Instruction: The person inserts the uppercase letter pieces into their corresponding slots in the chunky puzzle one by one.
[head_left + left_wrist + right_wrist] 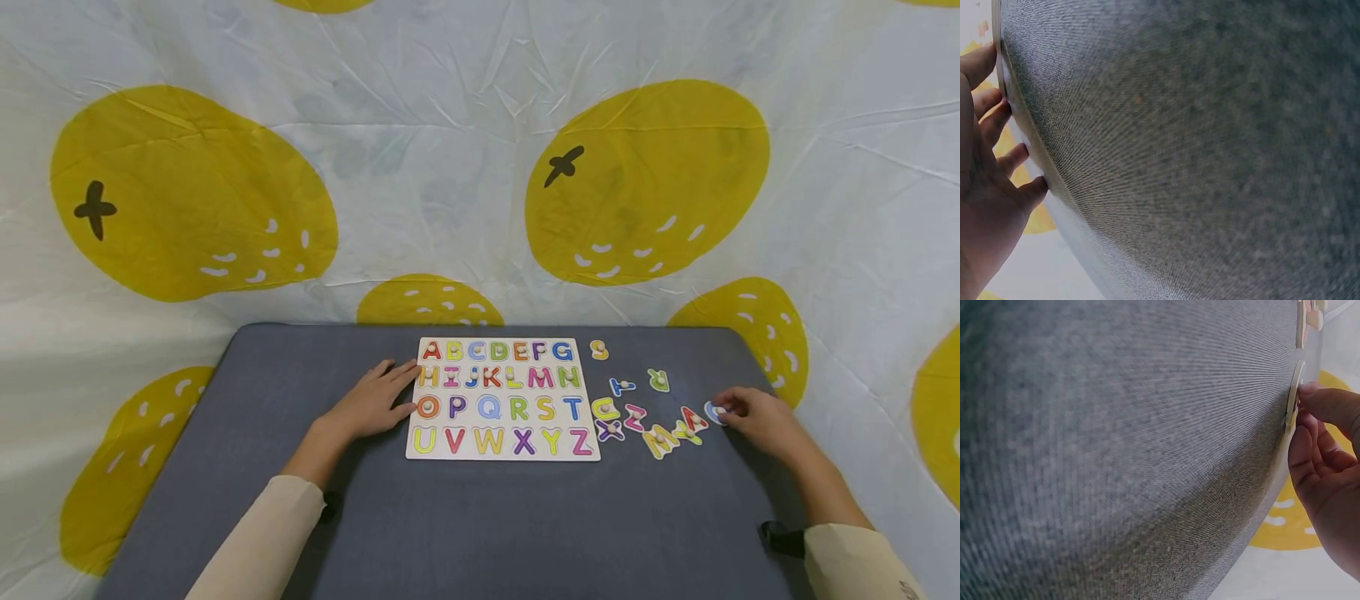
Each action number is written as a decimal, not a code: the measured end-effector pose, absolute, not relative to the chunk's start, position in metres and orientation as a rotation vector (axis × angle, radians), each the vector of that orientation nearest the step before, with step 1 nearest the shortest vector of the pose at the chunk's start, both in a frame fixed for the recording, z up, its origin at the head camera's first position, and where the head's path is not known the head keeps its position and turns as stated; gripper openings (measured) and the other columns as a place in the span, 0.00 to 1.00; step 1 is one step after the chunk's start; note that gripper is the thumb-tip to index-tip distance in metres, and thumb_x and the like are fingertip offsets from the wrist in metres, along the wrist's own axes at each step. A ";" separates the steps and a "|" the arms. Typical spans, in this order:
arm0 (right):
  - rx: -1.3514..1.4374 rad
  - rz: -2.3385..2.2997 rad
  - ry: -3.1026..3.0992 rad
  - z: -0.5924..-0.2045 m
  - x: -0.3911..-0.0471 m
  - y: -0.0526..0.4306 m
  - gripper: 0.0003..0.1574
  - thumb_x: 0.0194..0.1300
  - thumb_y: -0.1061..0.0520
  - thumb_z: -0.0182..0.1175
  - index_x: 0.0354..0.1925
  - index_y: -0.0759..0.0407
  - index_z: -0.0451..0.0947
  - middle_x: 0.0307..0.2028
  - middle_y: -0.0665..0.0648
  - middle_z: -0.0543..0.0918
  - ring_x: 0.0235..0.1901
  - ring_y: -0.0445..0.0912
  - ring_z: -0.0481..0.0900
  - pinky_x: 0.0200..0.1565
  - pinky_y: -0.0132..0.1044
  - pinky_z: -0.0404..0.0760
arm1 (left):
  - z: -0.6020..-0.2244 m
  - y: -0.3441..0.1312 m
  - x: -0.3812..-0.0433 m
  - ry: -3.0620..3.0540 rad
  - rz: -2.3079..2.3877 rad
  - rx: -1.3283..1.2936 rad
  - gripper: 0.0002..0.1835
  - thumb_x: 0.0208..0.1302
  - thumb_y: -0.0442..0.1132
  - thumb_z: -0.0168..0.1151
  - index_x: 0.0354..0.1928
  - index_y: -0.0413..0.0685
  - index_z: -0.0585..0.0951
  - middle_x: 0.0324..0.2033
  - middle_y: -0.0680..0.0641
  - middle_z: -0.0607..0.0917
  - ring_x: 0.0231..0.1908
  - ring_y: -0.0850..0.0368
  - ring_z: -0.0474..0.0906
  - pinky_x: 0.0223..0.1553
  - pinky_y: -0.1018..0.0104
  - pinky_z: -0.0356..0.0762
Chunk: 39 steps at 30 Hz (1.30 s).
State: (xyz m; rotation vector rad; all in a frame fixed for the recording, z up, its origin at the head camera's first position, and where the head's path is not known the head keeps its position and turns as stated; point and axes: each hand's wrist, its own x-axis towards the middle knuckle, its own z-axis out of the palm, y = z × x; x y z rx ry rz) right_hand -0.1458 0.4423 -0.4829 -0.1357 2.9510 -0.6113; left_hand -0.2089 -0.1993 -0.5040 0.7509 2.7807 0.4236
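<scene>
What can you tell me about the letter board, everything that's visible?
The letter board is a flat, pale rectangle, possibly painted wood, with colorful letters A to Z in four rows. Knobbed pieces sit in its upper two rows. It lies flat on the grey table, near the far edge. The left hand rests at its left edge; loose letters lie beside its right edge.

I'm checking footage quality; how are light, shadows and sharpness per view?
Head: even light, board readable, soft shadows on the table beside left arm and right arm. Left wrist: cloth washed out, left hand dim against it, table soft and darkening to the right. Right wrist: table's weave crisper mid-frame, darker and softer at left, a shadow band low down.
</scene>
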 end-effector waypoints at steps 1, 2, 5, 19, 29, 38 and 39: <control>-0.129 -0.609 2.952 -0.483 -0.146 0.442 0.13 0.65 0.61 0.69 0.46 0.65 0.85 0.36 0.57 0.87 0.35 0.47 0.80 0.34 0.33 0.77 | -0.504 -0.199 -0.209 2.779 0.425 0.750 0.39 0.75 0.55 0.58 0.82 0.52 0.59 0.80 0.47 0.61 0.79 0.32 0.52 0.76 0.33 0.51; -0.122 -0.607 2.953 -0.483 -0.146 0.442 0.12 0.65 0.60 0.70 0.46 0.65 0.85 0.36 0.57 0.87 0.35 0.47 0.79 0.34 0.34 0.77 | -0.504 -0.199 -0.209 2.778 0.426 0.750 0.39 0.75 0.55 0.58 0.82 0.52 0.59 0.80 0.47 0.61 0.79 0.32 0.52 0.76 0.33 0.51; -0.118 -0.595 2.969 -0.483 -0.146 0.442 0.12 0.65 0.59 0.71 0.45 0.64 0.85 0.35 0.56 0.87 0.34 0.46 0.79 0.35 0.35 0.77 | -0.504 -0.199 -0.209 2.775 0.429 0.746 0.39 0.75 0.55 0.58 0.81 0.52 0.60 0.80 0.46 0.61 0.79 0.31 0.51 0.76 0.32 0.51; -0.240 -0.588 3.043 -0.456 -0.157 0.404 0.12 0.64 0.56 0.73 0.44 0.60 0.86 0.35 0.53 0.87 0.35 0.45 0.81 0.37 0.35 0.80 | -0.502 -0.199 -0.209 2.773 0.425 0.725 0.39 0.75 0.54 0.58 0.82 0.52 0.59 0.80 0.47 0.60 0.79 0.32 0.51 0.76 0.32 0.51; -0.303 -0.678 2.959 -0.451 -0.173 0.365 0.10 0.67 0.55 0.71 0.43 0.58 0.85 0.34 0.51 0.86 0.35 0.42 0.80 0.37 0.35 0.80 | -0.503 -0.198 -0.210 2.770 0.426 0.732 0.39 0.75 0.54 0.58 0.82 0.53 0.59 0.81 0.47 0.60 0.79 0.33 0.50 0.76 0.33 0.51; -0.386 -0.695 2.891 -0.453 -0.187 0.329 0.06 0.67 0.56 0.71 0.40 0.56 0.85 0.32 0.48 0.83 0.34 0.42 0.77 0.37 0.35 0.79 | -0.503 -0.199 -0.210 2.769 0.420 0.735 0.39 0.75 0.55 0.58 0.82 0.53 0.58 0.81 0.47 0.60 0.79 0.33 0.50 0.77 0.34 0.50; -0.393 -0.702 2.884 -0.453 -0.188 0.324 0.05 0.67 0.56 0.70 0.40 0.56 0.85 0.32 0.48 0.83 0.34 0.42 0.77 0.37 0.35 0.79 | -0.504 -0.200 -0.210 2.770 0.417 0.735 0.39 0.75 0.55 0.58 0.82 0.53 0.58 0.81 0.47 0.60 0.79 0.33 0.50 0.77 0.34 0.50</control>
